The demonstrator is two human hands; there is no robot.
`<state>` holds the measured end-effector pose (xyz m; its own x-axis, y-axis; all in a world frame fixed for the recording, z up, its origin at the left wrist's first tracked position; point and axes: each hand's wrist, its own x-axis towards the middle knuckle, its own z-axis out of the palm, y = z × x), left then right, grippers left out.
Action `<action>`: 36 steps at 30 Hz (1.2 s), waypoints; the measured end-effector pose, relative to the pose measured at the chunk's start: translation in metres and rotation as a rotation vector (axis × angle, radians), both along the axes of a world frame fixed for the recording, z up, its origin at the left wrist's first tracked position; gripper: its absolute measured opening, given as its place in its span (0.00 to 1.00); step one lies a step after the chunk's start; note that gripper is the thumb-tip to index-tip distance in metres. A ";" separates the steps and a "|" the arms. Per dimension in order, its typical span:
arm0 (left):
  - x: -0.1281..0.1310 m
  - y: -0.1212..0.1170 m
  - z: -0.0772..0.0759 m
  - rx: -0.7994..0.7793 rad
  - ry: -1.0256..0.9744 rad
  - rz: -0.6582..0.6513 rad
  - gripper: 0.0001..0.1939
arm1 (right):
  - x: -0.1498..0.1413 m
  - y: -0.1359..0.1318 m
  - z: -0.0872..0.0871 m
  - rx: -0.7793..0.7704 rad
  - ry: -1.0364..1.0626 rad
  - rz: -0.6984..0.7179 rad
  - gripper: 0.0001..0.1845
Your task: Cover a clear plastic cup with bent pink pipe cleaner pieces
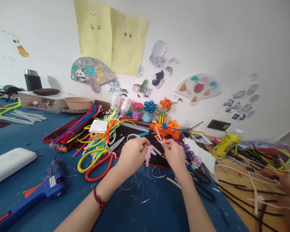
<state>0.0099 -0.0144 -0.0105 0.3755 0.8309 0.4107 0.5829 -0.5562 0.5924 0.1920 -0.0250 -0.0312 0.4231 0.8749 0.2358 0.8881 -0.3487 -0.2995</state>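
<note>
1. The left hand (131, 157) and the right hand (174, 155) are both narrow, with the fingers pinched close. Together they hold a bunch of pale pink fuzzy pipe cleaners (148, 155).
2. That pink bunch is in the air, just above a black mat (128, 130), in the middle of the picture.
3. Behind the pink bunch stand three little pots in a row. A purple pot (136, 115) holds pink pipe cleaner flowers (137, 106). A blue pot (147, 117) holds blue pipe cleaner flowers (149, 107). A yellow and red striped pot (162, 118) holds orange pipe cleaner flowers (165, 104).
4. Far to the left of the pink bunch sits a round tan bowl (77, 103). I cannot see inside it.
5. Left of the pink bunch lie a big heap of bright pipe cleaners (99, 138) and scissors with red handles (99, 167).
6. Further left is a blue glue gun (50, 183).
7. Far to the right of the pink bunch, another person's hand (288, 185) is near a messy pile of pipe cleaners (263, 158).
</note>
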 end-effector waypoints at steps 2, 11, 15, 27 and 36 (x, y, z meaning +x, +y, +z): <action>0.000 0.000 0.000 -0.030 0.012 0.010 0.11 | 0.001 0.001 0.000 0.139 0.067 0.064 0.11; 0.004 0.003 -0.003 -0.238 -0.290 -0.104 0.13 | -0.017 -0.008 0.009 0.444 0.455 0.633 0.07; 0.006 0.003 -0.001 -0.369 -0.587 -0.188 0.10 | -0.021 -0.010 0.012 0.393 0.720 0.773 0.08; -0.001 -0.001 0.013 -0.578 -1.111 -0.266 0.13 | -0.020 -0.011 0.014 0.466 1.600 0.645 0.10; 0.004 -0.006 0.010 -0.562 -1.081 -0.337 0.12 | -0.024 -0.008 0.013 0.551 1.830 0.637 0.11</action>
<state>0.0135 -0.0206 -0.0001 0.2963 0.9186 0.2615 -0.4663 -0.0998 0.8790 0.1682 -0.0334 -0.0180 0.1472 0.9660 0.2127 -0.5933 0.2582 -0.7625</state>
